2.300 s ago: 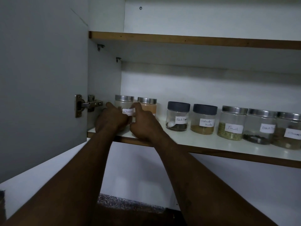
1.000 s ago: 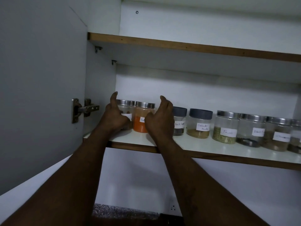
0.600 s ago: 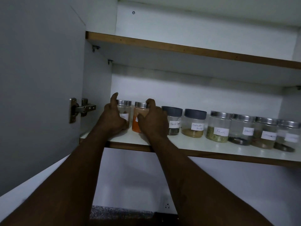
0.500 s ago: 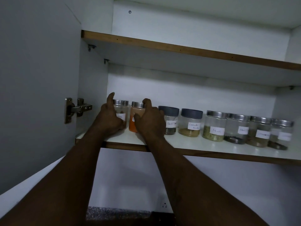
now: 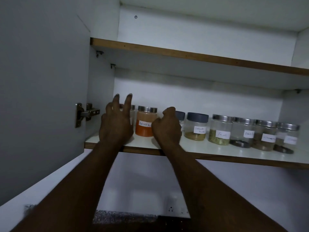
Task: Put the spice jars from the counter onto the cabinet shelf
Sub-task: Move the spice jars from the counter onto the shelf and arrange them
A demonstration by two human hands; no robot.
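Observation:
A row of labelled spice jars stands on the lower cabinet shelf (image 5: 217,154). The red chilli powder jar (image 5: 145,121) with a steel lid is free between my hands. My left hand (image 5: 116,122) is raised in front of the leftmost jar (image 5: 132,111), fingers spread, holding nothing. My right hand (image 5: 167,125) is curled into a loose fist in front of a dark-lidded jar (image 5: 181,115), holding nothing. To the right stand the coriander powder jar (image 5: 196,126), the fennel jar (image 5: 219,130) and three more steel-lidded jars.
The open cabinet door (image 5: 41,97) hangs at the left on a metal hinge (image 5: 83,114). An upper shelf (image 5: 200,56) runs above. A dark counter edge (image 5: 125,218) shows far below between my arms.
Both hands have let go of the two leftmost jars. My left hand's fingers have spread upward, and my right hand has pulled back to the right, uncovering the red chilli powder jar.

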